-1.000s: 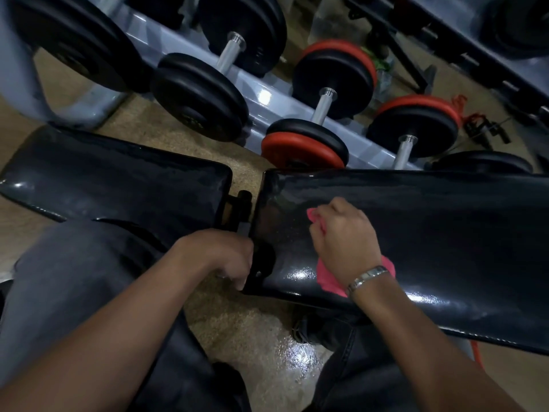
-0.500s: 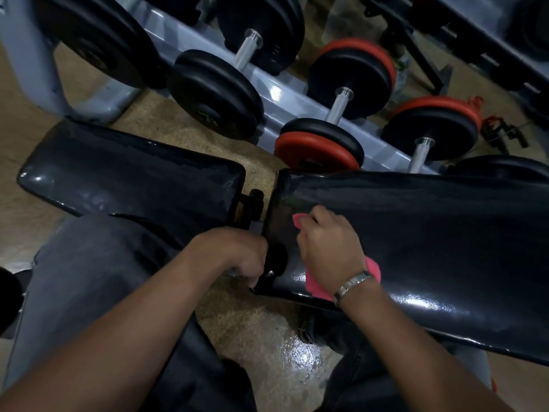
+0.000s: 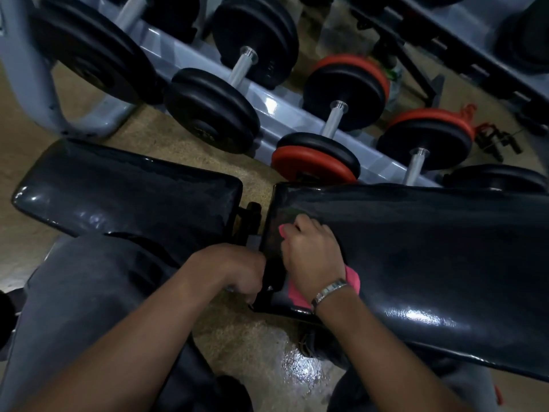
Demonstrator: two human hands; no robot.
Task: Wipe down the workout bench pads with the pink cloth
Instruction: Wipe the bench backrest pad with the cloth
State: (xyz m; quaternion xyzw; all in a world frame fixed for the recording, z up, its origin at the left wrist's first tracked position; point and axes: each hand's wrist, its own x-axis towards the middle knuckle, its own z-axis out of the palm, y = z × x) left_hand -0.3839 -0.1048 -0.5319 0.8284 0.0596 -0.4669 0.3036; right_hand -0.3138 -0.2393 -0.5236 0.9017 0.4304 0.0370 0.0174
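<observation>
Right hand [image 3: 312, 257] around pink cloth [image 3: 353, 280]

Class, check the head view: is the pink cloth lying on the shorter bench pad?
No: the right hand holds the pink cloth against the longer pad, near its end by the gap.

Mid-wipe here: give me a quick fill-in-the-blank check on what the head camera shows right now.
1. The cloth that the right hand holds against the long pad is ___ in colour.
2. The metal wristband sits on the ___ wrist.
3. Behind the bench, the dumbbells rest on a grey ___.
Missing words: pink; right; rack.
</observation>
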